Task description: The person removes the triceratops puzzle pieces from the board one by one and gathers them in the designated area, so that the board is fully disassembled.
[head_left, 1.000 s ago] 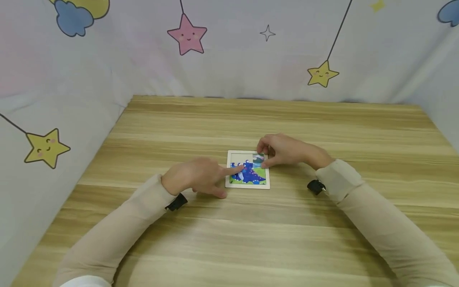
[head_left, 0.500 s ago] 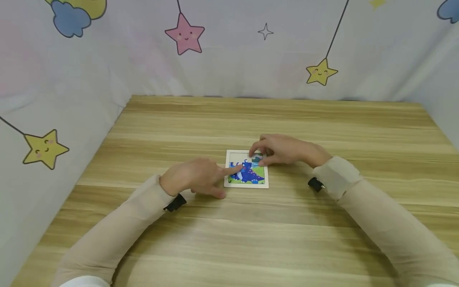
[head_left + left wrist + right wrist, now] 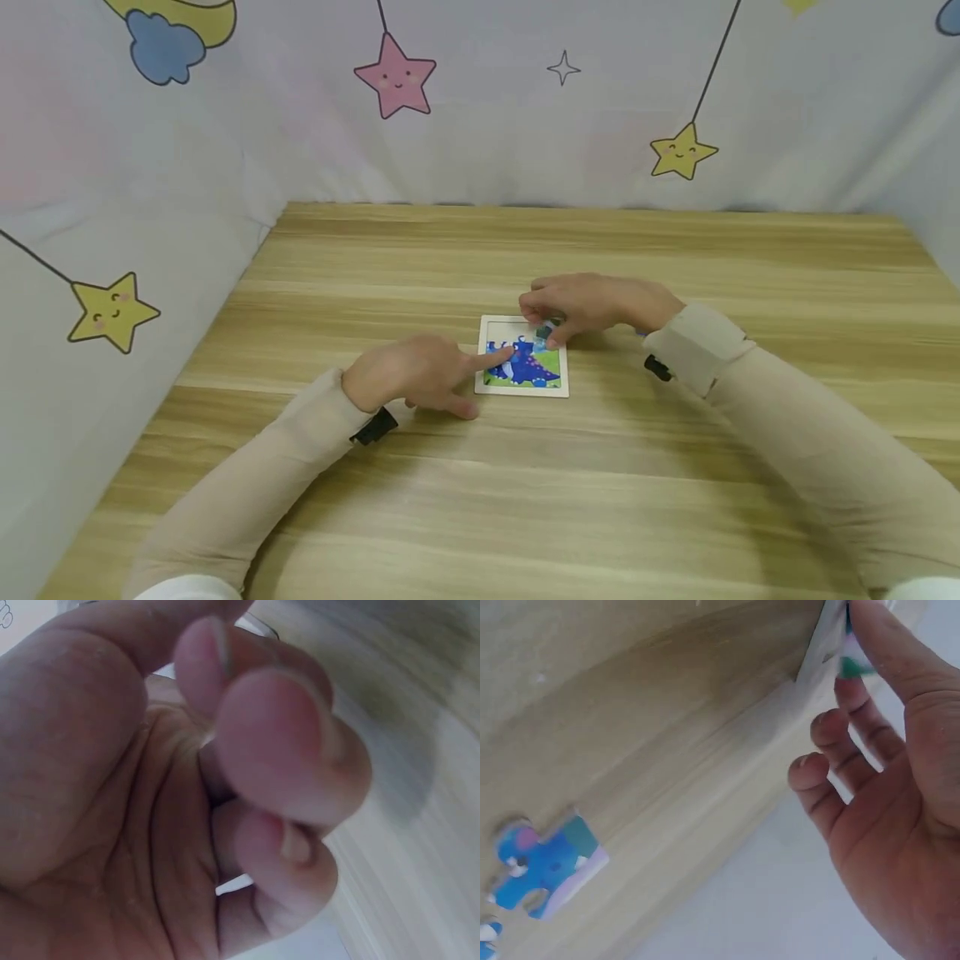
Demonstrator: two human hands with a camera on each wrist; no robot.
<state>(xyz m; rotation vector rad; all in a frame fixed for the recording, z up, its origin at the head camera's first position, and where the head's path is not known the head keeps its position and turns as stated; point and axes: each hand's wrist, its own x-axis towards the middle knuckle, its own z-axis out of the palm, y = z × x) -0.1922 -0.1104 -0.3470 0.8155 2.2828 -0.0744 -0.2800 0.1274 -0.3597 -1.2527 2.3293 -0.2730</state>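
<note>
A square jigsaw puzzle in a white frame lies on the table, showing a blue dinosaur on green. Its upper left part is bare backing. My left hand reaches in from the left, straight index finger laid on the dinosaur, thumb beside the frame; the left wrist view shows its other fingers curled and holding nothing. At the upper right corner my right hand holds a puzzle piece between thumb and fingers, its dark green part showing. In the right wrist view that piece is mostly hidden behind the thumb.
A loose blue puzzle piece with an eye lies on the table below the right wrist, and part of another blue piece shows beside it. The wooden table ends at a white curtain printed with stars.
My right fingers have moved left over the upper right corner of the puzzle, now bending around the piece there. A blue spot has come into view under the right wrist. My left hand stays put.
</note>
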